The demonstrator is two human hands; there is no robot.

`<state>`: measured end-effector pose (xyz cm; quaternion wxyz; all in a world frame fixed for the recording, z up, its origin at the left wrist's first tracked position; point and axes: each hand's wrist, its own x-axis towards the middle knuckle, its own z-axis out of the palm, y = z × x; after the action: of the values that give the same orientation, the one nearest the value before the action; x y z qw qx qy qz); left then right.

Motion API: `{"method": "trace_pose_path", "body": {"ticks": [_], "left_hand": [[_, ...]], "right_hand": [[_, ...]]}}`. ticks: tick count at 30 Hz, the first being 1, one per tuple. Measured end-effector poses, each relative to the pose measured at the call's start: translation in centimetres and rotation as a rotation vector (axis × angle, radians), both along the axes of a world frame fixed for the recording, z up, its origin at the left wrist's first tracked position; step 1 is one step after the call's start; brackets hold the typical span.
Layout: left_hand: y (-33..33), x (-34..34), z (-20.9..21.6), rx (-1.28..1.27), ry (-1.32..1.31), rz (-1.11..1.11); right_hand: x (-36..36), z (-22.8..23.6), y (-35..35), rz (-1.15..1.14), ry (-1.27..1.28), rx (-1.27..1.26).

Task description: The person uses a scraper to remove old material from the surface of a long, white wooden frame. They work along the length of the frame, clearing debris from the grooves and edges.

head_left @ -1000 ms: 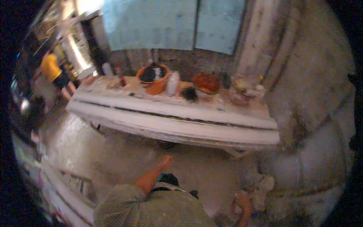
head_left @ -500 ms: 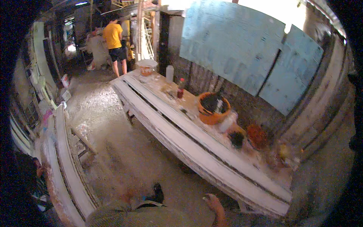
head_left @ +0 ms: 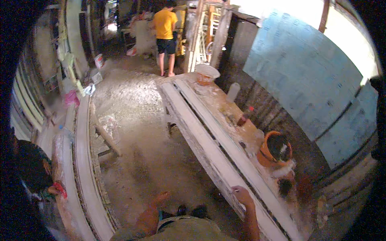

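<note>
My right hand (head_left: 242, 195) rests on the near edge of a long white plaster moulding (head_left: 209, 136) that lies on a dusty workbench (head_left: 225, 106) running away from me to the upper middle. Its fingers curl over the moulding's edge. My left hand (head_left: 161, 197) hangs free at my side above the floor, fingers loosely apart, holding nothing. An orange bucket (head_left: 273, 149) stands on the bench just beyond my right hand.
Another long white moulding (head_left: 82, 160) lies on the left. On the bench stand a dark bottle (head_left: 244, 116), a white bottle (head_left: 233, 91) and a white bowl (head_left: 207, 72). A person in a yellow shirt (head_left: 165, 24) stands far off. A seated person (head_left: 36, 176) is at left.
The view has swung left, so the bench now runs lengthwise away. My right hand has come up from my side onto the moulding's edge. My left hand has dropped lower.
</note>
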<state>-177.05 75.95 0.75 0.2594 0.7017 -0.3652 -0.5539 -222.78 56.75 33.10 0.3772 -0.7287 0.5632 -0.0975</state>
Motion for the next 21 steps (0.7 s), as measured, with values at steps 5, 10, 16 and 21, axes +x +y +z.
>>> {"method": "trace_pose_path", "body": {"ticks": [5, 10, 16, 21], "left_hand": [[0.9, 3.4, -0.5, 0.007, 0.027, 0.196], [5.7, 8.9, 0.8, 0.251, -0.042, 0.398], [8.1, 12.7, 5.7, 0.415, -0.044, 0.761], [0.3, 16.0, 6.1, 0.036, -0.124, 0.968]], "right_hand": [[0.1, -4.5, -15.3, -0.082, -0.018, -0.366], [1.6, -8.0, -31.0, -0.471, 0.120, -0.595], [15.2, -9.3, -43.5, -0.432, 0.253, -0.531], [30.9, -10.5, -49.8, -0.208, 0.246, -0.510]]}}
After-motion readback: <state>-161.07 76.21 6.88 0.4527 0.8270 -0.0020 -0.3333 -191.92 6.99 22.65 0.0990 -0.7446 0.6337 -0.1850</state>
